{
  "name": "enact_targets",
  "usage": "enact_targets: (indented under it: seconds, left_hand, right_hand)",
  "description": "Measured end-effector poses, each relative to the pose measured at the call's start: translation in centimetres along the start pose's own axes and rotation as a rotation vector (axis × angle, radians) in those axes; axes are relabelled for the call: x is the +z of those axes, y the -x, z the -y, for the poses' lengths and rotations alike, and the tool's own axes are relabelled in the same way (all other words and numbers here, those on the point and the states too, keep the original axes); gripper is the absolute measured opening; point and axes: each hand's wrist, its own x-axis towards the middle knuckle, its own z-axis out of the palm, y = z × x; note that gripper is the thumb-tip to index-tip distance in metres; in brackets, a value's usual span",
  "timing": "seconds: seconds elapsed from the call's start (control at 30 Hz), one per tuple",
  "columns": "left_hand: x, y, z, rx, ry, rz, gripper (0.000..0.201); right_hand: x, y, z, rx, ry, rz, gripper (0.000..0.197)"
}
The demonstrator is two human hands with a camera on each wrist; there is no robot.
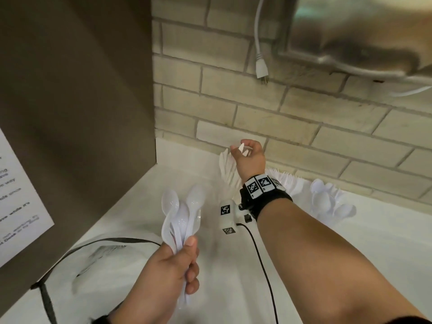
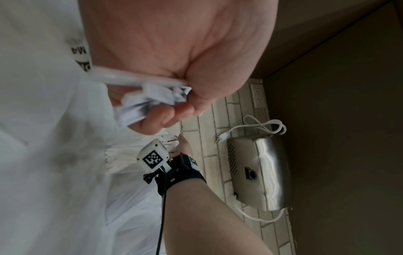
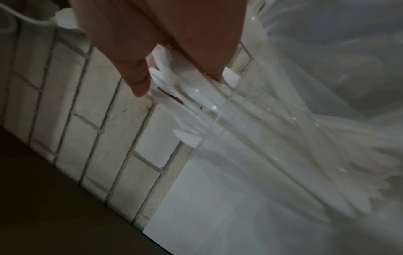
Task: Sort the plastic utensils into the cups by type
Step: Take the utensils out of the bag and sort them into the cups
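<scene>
Gripping a bunch of spoons [image 1: 180, 220] by the handles, my left hand [image 1: 168, 274] hangs over the bench [image 1: 350, 242]. My right hand [image 1: 249, 157] pinches knives [image 1: 242, 149] above the knife cup [image 3: 218, 120] by the wall [image 1: 304, 118]. Forks [image 1: 289, 181] and more spoons stand further right.

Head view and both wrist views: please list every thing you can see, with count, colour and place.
spoons in hand: a bunch, count unclear, white, bowls up, gripped by the left hand.
knives: many, white, fanned in a clear cup by the wall.
forks: many, white, right of the knives.
spoons at the wall: several, white, far right.
counter: one, white.
brick wall: one, beige.
power plug: one, white, hanging on its cord.
metal box: one, silver, on the wall.
left hand: holds the spoon bunch.
right hand: fingers pinch knife tips over the cup.
</scene>
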Motion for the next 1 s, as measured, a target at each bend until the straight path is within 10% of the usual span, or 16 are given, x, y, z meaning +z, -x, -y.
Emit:
enact_targets:
  seconds: [0.27, 0.47, 0.67, 0.83, 1.0]
  left_hand:
    - [0.7, 0.1, 0.4, -0.019, 0.025, 0.039, 0.015]
    - [0.9, 0.5, 0.1, -0.041, 0.053, 0.071, 0.014]
    - [1.3, 0.8, -0.2, -0.080, 0.178, 0.184, 0.016]
    - [1.9, 1.1, -0.2, -0.172, 0.320, 0.364, 0.018]
    - [2.7, 1.6, 0.2, -0.135, 0.203, 0.430, 0.019]
  right_hand:
    - [-0.1, 0.0, -0.2, -0.122, 0.507, 0.284, 0.033]
    - [-1.6, 2.1, 3.7, -0.241, 0.421, 0.217, 0.029]
    - [-6.1, 10.7, 7.5, 0.038, 0.066, 0.286, 0.009]
    - [-9.1, 16.6, 7.0, 0.319, 0.113, 0.540, 0.036]
    - [-9.8, 19.3, 6.6, 0.231, 0.187, 0.484, 0.031]
